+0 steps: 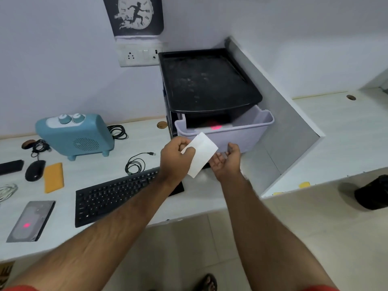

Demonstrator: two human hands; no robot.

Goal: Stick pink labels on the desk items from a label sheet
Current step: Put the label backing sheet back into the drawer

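My left hand [175, 158] pinches a white label sheet [202, 155], which I see from its blank back. My right hand [227, 161] is open, palm up, with its fingertips against the front of a pulled-out lavender drawer [241, 134]. The drawer belongs to a unit with a black top [207, 80]. Inside the drawer lies a pale item bearing a pink label [215, 127]. At the left front of the desk, a grey flat case [31, 221] also carries a pink label [26, 225].
On the white desk [90, 171] are a black keyboard [117, 194], a blue speaker-like box [75, 135], a black mouse [34, 170], an orange pouch [53, 177] and coiled cables [136, 164]. A grey partition [289, 122] stands right of the drawer. A black bin [372, 192] sits on the floor.
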